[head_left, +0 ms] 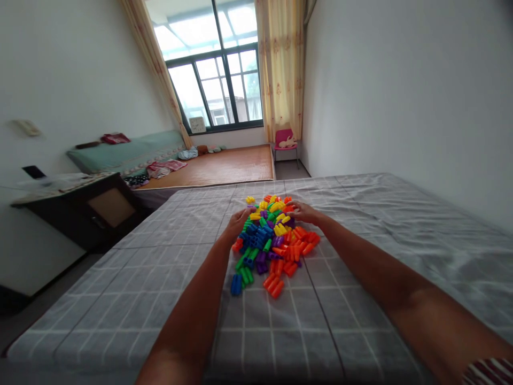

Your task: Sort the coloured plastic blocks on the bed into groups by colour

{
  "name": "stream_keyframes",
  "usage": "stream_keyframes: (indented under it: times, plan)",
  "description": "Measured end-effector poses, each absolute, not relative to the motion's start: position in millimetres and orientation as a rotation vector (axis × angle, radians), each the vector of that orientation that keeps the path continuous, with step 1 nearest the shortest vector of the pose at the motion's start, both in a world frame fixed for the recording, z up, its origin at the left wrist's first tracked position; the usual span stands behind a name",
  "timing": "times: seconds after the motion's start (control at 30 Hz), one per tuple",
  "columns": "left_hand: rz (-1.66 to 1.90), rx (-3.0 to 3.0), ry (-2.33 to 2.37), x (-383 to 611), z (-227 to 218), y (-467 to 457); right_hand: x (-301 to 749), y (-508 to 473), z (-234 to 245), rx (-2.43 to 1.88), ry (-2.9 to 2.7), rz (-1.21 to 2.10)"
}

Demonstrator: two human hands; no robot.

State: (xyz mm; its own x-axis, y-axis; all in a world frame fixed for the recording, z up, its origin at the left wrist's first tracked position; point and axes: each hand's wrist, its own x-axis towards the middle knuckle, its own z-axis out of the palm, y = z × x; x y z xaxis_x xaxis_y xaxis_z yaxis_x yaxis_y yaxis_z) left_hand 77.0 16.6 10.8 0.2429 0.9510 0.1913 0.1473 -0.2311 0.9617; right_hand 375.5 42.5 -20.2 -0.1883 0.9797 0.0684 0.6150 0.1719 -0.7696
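A heap of toy building pieces, shaped like joined plastic tubes, lies on the grey checked cloth. Blue and green ones gather on the left, orange ones on the right, yellow and purple ones among them. At the heap's upper left edge is my left hand, its fingers stretched toward green and purple pieces. Across from it, my right hand reaches in from the right, fingers extended over orange and yellow pieces. Both hands are open against the sides of the pile. Some fingertips are hard to make out among the pieces.
The grey checked cloth covers a broad bed-like surface, wrinkled at right. Beyond it stands a low bed with clothes. A dark cabinet is at left, a pink chair at the back, and a white wall at right.
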Motion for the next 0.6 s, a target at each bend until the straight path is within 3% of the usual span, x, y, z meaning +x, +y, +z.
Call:
stream_keyframes:
  times: [0.1, 0.33, 0.6]
  plan:
    - [1.058, 1.704, 1.139, 46.3, 23.6, 20.9, 386.0, 35.1, -17.0, -1.355, -1.833, 1.062]
    - [0.268, 2.353, 0.967, -8.5, 62.5, -27.8, 441.4, -24.6, 7.7, -1.372, -2.375, 0.882]
    - [0.214, 2.801, 0.985, 50.6, 8.5, -104.2, 382.6, -59.4, -27.6, -1.207, -2.441, 0.408]
